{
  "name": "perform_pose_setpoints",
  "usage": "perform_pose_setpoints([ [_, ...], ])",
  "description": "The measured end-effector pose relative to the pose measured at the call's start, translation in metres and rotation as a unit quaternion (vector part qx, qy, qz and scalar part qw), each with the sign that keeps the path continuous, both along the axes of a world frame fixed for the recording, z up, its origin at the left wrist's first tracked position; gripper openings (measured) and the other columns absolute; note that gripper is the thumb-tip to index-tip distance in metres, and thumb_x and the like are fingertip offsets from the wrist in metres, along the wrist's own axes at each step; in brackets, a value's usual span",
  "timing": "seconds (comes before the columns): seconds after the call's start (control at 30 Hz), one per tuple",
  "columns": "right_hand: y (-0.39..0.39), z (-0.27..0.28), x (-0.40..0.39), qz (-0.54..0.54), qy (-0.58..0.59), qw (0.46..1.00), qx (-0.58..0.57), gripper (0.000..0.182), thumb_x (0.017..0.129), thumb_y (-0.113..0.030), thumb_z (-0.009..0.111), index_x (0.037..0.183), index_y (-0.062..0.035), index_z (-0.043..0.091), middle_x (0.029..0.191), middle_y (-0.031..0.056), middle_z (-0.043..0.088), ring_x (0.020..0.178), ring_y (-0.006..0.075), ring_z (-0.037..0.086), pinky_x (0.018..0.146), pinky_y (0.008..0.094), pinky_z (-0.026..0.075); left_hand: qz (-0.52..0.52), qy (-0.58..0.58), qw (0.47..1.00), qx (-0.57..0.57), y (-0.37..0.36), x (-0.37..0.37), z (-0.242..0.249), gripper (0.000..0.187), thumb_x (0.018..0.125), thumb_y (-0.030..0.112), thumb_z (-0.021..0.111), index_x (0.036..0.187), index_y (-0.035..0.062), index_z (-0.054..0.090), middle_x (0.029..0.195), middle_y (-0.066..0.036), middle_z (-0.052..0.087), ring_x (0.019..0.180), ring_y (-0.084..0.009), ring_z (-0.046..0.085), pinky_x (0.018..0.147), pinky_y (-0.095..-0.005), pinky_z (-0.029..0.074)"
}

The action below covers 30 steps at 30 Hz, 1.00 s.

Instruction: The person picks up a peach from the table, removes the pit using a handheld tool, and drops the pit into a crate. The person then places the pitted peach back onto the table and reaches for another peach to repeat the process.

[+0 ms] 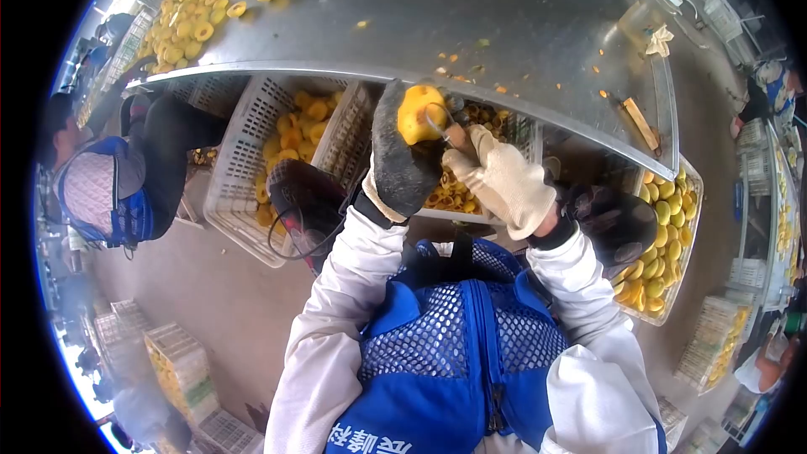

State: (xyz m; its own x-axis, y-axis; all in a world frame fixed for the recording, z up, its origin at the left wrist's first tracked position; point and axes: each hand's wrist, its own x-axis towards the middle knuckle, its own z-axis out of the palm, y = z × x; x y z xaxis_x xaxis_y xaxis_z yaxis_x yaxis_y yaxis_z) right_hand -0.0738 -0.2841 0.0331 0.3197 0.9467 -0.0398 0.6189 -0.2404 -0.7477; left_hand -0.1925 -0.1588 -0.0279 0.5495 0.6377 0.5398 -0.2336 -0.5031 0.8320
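My left hand, in a dark grey glove, is closed around a yellow peach at the front edge of the metal table. A cream knitted glove covers my right hand, whose fingers are wrapped around the wooden handle of a pitting knife. The knife's curved metal blade touches the right side of the peach. Below both hands, a white crate holds yellow peach scraps, partly hidden by my gloves.
Peach halves are heaped on the metal table at far left. A wooden strip lies near its right corner. A white crate stands left of my knees; a full crate of peaches stands right. Another person sits at left.
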Motion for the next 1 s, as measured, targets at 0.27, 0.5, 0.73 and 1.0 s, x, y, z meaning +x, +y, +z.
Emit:
perform_pose_setpoints([
  [0.27, 0.002, 0.002, -0.002, 0.035, -0.011, 0.998, -0.041, 0.044, 0.099, -0.034, 0.06, 0.118, 0.0053, 0.059, 0.106, 0.0261, 0.068, 0.098, 0.039, 0.068, 0.083, 0.0376, 0.053, -0.034, 0.05, 0.994, 0.097, 0.008, -0.007, 0.006, 0.057, 0.081, -0.009, 0.072, 0.131, 0.0001, 0.046, 0.118, -0.012, 0.061, 0.11, -0.0227, 0.062, 0.096, -0.0346, 0.053],
  [0.5, -0.007, 0.01, 0.004, 0.065, -0.005, 0.995, -0.078, 0.047, 0.098, -0.037, 0.06, 0.122, 0.0028, 0.058, 0.111, 0.0233, 0.069, 0.105, 0.0376, 0.067, 0.091, 0.0381, 0.05, -0.079, 0.042, 0.996, -0.029, 0.003, -0.009, 0.009, 0.047, 0.082, -0.008, 0.067, 0.127, -0.0013, 0.053, 0.119, -0.015, 0.063, 0.107, -0.0243, 0.064, 0.093, -0.0331, 0.053],
  [0.73, -0.013, 0.022, 0.017, 0.064, 0.214, 0.957, -0.183, 0.046, 0.101, -0.039, 0.055, 0.116, 0.0048, 0.059, 0.083, 0.0171, 0.068, 0.072, 0.0232, 0.067, 0.066, 0.0312, 0.051, -0.116, 0.112, 0.985, -0.067, 0.001, -0.006, 0.011, 0.047, 0.081, -0.007, 0.067, 0.127, -0.0014, 0.057, 0.117, -0.014, 0.067, 0.109, -0.0242, 0.064, 0.095, -0.0319, 0.052],
  [1.0, -0.027, -0.019, 0.028, 0.054, 0.656, 0.741, -0.135, 0.039, 0.103, -0.036, 0.054, 0.104, 0.002, 0.064, 0.067, 0.0032, 0.059, 0.047, 0.0031, 0.047, 0.043, 0.0159, 0.04, -0.141, 0.039, 0.977, -0.154, -0.011, -0.001, 0.005, 0.055, 0.076, -0.011, 0.067, 0.129, -0.0015, 0.056, 0.121, -0.016, 0.065, 0.111, -0.0249, 0.063, 0.096, -0.0332, 0.052],
])
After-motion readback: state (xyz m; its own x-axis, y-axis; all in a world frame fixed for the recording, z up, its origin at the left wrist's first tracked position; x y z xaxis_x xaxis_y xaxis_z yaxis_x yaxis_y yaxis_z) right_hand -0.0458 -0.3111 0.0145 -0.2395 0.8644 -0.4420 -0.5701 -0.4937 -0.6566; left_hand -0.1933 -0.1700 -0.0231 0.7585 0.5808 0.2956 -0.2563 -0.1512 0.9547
